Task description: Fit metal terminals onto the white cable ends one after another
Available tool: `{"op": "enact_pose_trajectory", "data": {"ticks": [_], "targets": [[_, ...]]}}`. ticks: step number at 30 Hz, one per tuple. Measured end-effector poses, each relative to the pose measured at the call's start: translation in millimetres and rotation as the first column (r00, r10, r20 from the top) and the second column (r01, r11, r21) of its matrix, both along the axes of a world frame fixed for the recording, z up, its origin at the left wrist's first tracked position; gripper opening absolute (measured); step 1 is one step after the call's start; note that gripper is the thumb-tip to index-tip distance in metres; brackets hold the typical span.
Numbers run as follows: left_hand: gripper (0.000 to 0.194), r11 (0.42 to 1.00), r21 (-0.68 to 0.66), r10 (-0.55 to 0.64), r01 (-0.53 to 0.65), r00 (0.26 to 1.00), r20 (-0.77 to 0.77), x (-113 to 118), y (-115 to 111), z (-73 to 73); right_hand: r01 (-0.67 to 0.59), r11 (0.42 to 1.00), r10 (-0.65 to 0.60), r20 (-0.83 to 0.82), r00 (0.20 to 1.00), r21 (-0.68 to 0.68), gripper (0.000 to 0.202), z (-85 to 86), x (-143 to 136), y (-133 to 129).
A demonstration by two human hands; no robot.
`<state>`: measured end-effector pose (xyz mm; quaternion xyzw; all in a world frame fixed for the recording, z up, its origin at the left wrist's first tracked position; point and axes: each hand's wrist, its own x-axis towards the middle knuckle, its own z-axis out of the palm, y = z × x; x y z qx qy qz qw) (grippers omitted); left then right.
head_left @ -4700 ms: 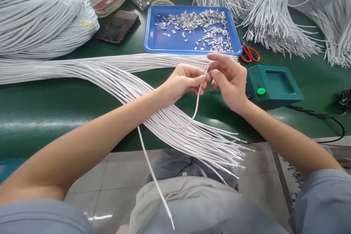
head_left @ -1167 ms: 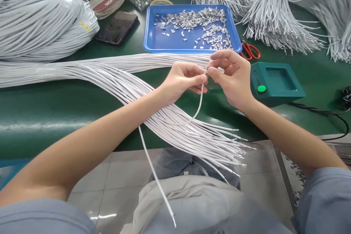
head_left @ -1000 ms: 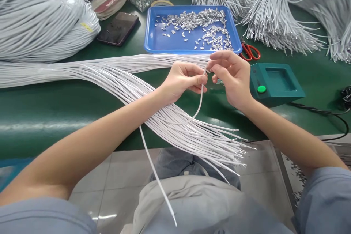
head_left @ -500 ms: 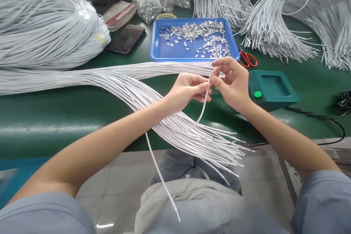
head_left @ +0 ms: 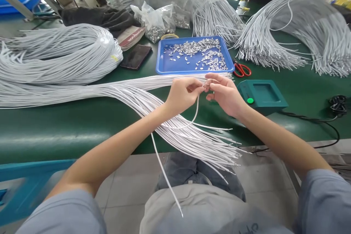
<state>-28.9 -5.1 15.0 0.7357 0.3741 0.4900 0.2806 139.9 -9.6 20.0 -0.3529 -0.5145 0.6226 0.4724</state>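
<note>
A single white cable [head_left: 196, 111] bends up from the loose bundle, its upper end between my hands. My left hand [head_left: 183, 94] pinches it near that end. Close against those fingertips is my right hand [head_left: 225, 93], thumb and index finger closed at the cable's tip; whatever small thing they hold is too small to make out. Under my left forearm, the bundle of white cables [head_left: 189, 135] fans out over the table's front edge. Behind my hands lies a blue tray [head_left: 175, 66] with many small metal pieces.
Right of my hands sit a green device [head_left: 263, 97] with a bright green button and red-handled scissors [head_left: 241, 69]. A phone [head_left: 136, 57] lies left of the tray. Large grey cable coils [head_left: 82, 53] rest at the left, with more cable bundles [head_left: 274, 33] at the back right.
The view has tilted up, showing more of the background. My left hand has turned more palm-down, and the fingers of both hands have shifted around the cable's end.
</note>
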Motion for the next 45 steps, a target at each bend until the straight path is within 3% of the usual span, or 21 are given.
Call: {"op": "enact_pose_trajectory", "data": {"ticks": [2, 5, 8, 10, 12, 15, 19, 24, 27, 29, 31, 32, 33, 34, 35, 36, 38, 40, 41, 43, 45], "targets": [[0.008, 0.959, -0.278, -0.025, 0.064, 0.990, 0.142, 3, -2, 6.4, 0.099, 0.947, -0.156, 0.171, 0.973, 0.304, 0.027, -5.8, 2, 4], [0.013, 0.807, -0.548, -0.052, 0.221, 0.951, 0.306, 2, -1, 13.1, 0.075, 0.724, -0.420, 0.353, 0.836, 0.685, 0.032, -15.5, 5, 10], [0.014, 0.675, -0.657, -0.068, 0.337, 0.914, 0.399, -2, 1, 14.9, -0.087, 0.495, -0.566, 0.396, 0.723, 0.865, 0.027, -21.2, 7, 14], [0.012, 0.625, -0.686, -0.060, 0.372, 0.899, 0.433, -3, 3, 14.2, -0.174, 0.329, -0.671, 0.360, 0.648, 0.928, 0.018, -21.6, 9, 15], [0.012, 0.591, -0.703, -0.044, 0.395, 0.886, 0.461, -3, 4, 12.8, -0.241, 0.202, -0.761, 0.308, 0.572, 0.949, 0.012, -20.1, 11, 17], [0.017, 0.547, -0.713, -0.031, 0.438, 0.862, 0.506, -2, 6, 11.7, -0.313, 0.115, -0.827, 0.266, 0.495, 0.943, 0.012, -17.3, 14, 18], [0.021, 0.485, -0.739, -0.027, 0.468, 0.852, 0.522, 0, 5, 14.3, -0.349, 0.086, -0.857, 0.248, 0.452, 0.933, 0.015, -15.3, 13, 19], [0.021, 0.439, -0.762, 0.028, 0.476, 0.841, 0.541, 0, 3, 19.0, -0.372, 0.108, -0.870, 0.269, 0.414, 0.922, 0.023, -9.5, 11, 12], [0.019, 0.442, -0.768, -0.010, 0.464, 0.858, 0.513, 0, 3, 18.4, -0.339, 0.207, -0.847, 0.342, 0.408, 0.918, 0.026, -4.4, 9, 6], [0.016, 0.529, -0.753, -0.067, 0.392, 0.904, 0.423, 1, 0, 16.6, -0.233, 0.355, -0.781, 0.424, 0.458, 0.905, 0.025, -0.9, 6, 2], [0.011, 0.754, -0.624, -0.090, 0.207, 0.973, 0.213, 3, -4, 14.4, -0.068, 0.597, -0.622, 0.515, 0.590, 0.799, 0.021, 3.4, 2, -2], [0.009, 0.878, -0.471, -0.054, 0.086, 0.995, 0.081, 4, -7, 13.3, 0.010, 0.732, -0.507, 0.535, 0.676, 0.681, 0.019, 6.2, 0, -4], [0.007, 0.965, -0.261, 0.017, -0.025, 0.999, -0.034, 5, -10, 12.4, 0.063, 0.846, -0.384, 0.525, 0.759, 0.529, 0.018, 9.4, -1, -6], [0.007, 0.993, -0.062, 0.092, -0.099, 0.990, -0.107, 6, -12, 11.6, 0.085, 0.922, -0.279, 0.495, 0.823, 0.379, 0.020, 13.0, -2, -7], [0.008, 0.989, 0.073, 0.141, -0.132, 0.980, -0.141, 6, -14, 10.9, 0.088, 0.958, -0.213, 0.471, 0.856, 0.273, 0.023, 16.9, -1, -8], [0.009, 0.984, 0.122, 0.151, -0.133, 0.977, -0.152, 7, -15, 10.2, 0.090, 0.966, -0.200, 0.476, 0.857, 0.243, 0.025, 21.0, 2, -9], [0.010, 0.995, 0.044, 0.091, -0.086, 0.985, -0.143, 10, -15, 8.6, 0.085, 0.920, -0.314, 0.593, 0.741, 0.382, 0.025, 28.7, 14, -8], [0.008, 0.996, -0.085, 0.012, -0.022, 0.992, -0.123, 15, -12, 6.1, -0.029, 0.828, -0.487, 0.743, 0.459, 0.560, 0.025, 34.2, 32, -7], [0.010, 0.990, -0.144, -0.023, 0.008, 0.994, -0.104, 18, -10, 4.3, -0.128, 0.817, -0.509, 0.807, 0.299, 0.563, 0.027, 35.5, 41, -6], [0.021, 0.966, -0.249, -0.082, 0.066, 0.995, -0.058, 25, -4, 0.2, -0.315, 0.849, -0.439, 0.898, 0.025, 0.424, 0.032, 34.7, 57, -5], [0.026, 0.927, -0.354, -0.129, 0.120, 0.992, -0.001, 32, 2, -4.1, -0.408, 0.862, -0.380, 0.916, -0.127, 0.300, 0.036, 30.6, 65, -5]]}}
